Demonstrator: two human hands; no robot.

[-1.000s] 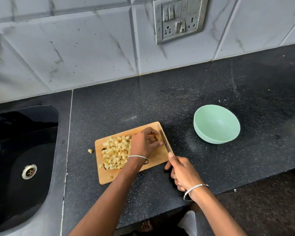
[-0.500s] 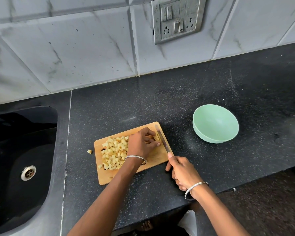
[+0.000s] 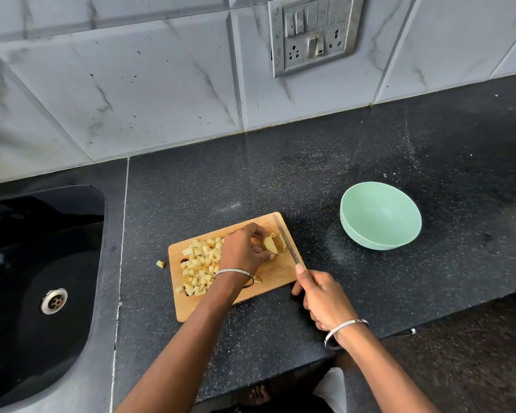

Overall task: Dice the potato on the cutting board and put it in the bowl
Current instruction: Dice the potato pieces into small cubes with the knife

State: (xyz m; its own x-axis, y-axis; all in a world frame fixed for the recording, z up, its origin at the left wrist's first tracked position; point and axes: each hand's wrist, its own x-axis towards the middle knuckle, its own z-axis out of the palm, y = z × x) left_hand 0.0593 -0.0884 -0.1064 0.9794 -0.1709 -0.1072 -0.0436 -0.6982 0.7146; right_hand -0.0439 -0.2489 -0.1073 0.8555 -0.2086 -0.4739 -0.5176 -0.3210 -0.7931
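Careful: left hand (image 3: 245, 248) pinches the potato chunk (image 3: 270, 245) at the cutting board's (image 3: 277, 278) right end, fingers curled on it. The right hand (image 3: 322, 299) is wrapped round the knife (image 3: 285, 239), blade v. close to those fingertips (image 3: 271, 257): slip = nicked finger. The mint bowl (image 3: 380, 216) is empty, and one cube (image 3: 160, 264) is off-board.

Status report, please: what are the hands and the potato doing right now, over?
Left hand holds potato piece; right hand grips knife. Diced pile on cutting board, bowl empty. One stray cube on counter.

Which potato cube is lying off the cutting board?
The lone cube on the black counter, just left of the cutting board; the other cubes lie on the wood.
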